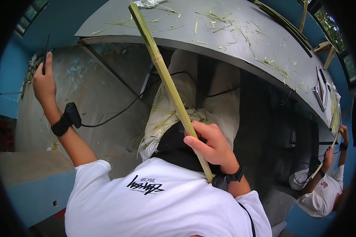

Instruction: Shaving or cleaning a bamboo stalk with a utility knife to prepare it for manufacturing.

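Observation:
My right hand (pixel 213 143) is closed round a long green-yellow bamboo strip (pixel 169 87). The strip slants across my lap; its lower end is near my right wrist and its upper end reaches over the table edge. Out to the far left, my raised left hand (pixel 44 82) is closed on a knife (pixel 47 46) with a dark, narrow blade pointing up. The knife is well apart from the bamboo. Thin green shavings (pixel 162 124) lie on my light trousers and on the black cloth (pixel 174 148) at my waist.
A grey table (pixel 178 29) with scattered shavings curves ahead. Long bamboo pieces (pixel 284 25) lie along its far edge, and metal tools (pixel 321 93) at its right. A co-worker (pixel 320 185) at the right holds another strip. A black cable (pixel 114 116) trails from my left wrist.

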{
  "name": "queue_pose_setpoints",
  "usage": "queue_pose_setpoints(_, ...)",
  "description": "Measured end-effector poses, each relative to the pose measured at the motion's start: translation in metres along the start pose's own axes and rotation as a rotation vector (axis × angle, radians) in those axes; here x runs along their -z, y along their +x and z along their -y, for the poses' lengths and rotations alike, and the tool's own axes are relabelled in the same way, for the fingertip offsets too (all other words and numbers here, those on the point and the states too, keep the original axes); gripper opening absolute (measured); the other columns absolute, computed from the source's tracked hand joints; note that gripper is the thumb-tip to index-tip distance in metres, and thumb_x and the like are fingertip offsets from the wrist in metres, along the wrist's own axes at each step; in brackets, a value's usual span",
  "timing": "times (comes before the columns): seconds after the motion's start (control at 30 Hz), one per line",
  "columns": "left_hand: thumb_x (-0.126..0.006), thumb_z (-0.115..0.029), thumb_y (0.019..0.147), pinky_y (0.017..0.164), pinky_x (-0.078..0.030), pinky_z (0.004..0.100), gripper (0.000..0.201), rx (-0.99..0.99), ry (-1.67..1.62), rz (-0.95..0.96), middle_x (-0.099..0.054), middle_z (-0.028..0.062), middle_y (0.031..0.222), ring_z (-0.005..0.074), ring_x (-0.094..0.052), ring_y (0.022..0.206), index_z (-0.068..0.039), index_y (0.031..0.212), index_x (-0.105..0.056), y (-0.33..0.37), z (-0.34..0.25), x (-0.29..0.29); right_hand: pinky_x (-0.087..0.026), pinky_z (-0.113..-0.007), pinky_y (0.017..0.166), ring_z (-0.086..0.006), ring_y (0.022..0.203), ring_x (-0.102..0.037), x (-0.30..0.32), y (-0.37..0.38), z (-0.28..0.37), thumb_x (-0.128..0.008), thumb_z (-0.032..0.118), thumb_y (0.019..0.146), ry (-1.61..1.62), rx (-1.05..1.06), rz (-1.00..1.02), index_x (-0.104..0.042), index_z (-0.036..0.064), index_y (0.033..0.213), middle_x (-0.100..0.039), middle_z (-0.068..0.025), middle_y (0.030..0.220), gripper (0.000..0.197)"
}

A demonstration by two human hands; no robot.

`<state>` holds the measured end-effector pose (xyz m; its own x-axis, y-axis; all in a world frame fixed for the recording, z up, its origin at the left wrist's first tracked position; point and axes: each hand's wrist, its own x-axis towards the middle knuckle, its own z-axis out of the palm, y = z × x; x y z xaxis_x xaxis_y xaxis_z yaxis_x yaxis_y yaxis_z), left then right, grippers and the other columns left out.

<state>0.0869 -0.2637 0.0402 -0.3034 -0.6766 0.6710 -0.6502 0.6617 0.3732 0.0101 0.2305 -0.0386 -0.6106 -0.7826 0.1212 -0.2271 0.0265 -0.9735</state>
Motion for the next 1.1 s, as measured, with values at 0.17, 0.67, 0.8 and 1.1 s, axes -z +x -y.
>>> queue_pose_setpoints(0.17,-0.065,-0.049,0.101,0.058,-0.034,0.0321,0.049,-0.250,-0.564,0.407,-0.047,0.0049,0.066,0.0171,-0.038,0.063,-0.001,0.091,-0.062,-0.080,-0.104,-0.005,-0.035,-0.033,0.051,-0.0182,0.050,-0.044,0.004,-0.003,-0.001,-0.067,0.021,0.099,-0.002,-0.040,-0.029,-0.061,0.0005,0.091,-0.048,-0.0071,0.060,0.023)
queue_pose_setpoints(0.67,-0.071,-0.029,0.094,0.066,-0.047,0.0358,0.033,-0.561,-0.599,0.816,-0.065,0.0154,0.081,0.0298,-0.060,0.068,-0.001,0.111,-0.065,-0.135,-0.173,-0.008,-0.041,-0.028,0.056,-0.0105,0.055,-0.051,0.004,-0.001,-0.003,-0.054,0.019,0.104,0.151,-0.182,-0.047,-0.052,0.0016,0.138,-0.053,-0.0013,0.064,0.038)
queue_pose_setpoints(0.8,-0.071,-0.029,0.094,0.066,-0.048,0.0363,0.033,-0.572,-0.633,0.820,-0.066,0.0161,0.082,0.0318,-0.062,0.070,0.000,0.110,-0.066,-0.137,-0.174,-0.008,-0.040,-0.027,0.056,-0.0098,0.056,-0.051,0.008,0.001,-0.005,-0.045,0.019,0.107,0.227,-0.174,-0.010,-0.052,0.0008,0.137,-0.053,-0.0014,0.065,0.036)
queue_pose_setpoints(1.1,-0.070,-0.030,0.094,0.067,-0.049,0.0387,0.032,-0.606,-0.582,0.757,-0.067,0.0166,0.082,0.0350,-0.065,0.072,-0.001,0.108,-0.068,-0.138,-0.178,-0.004,-0.044,-0.024,0.047,-0.0067,0.055,-0.050,0.011,0.003,0.003,-0.049,0.018,0.107,0.177,-0.230,-0.091,-0.050,0.0023,0.146,-0.052,0.0012,0.066,0.043)
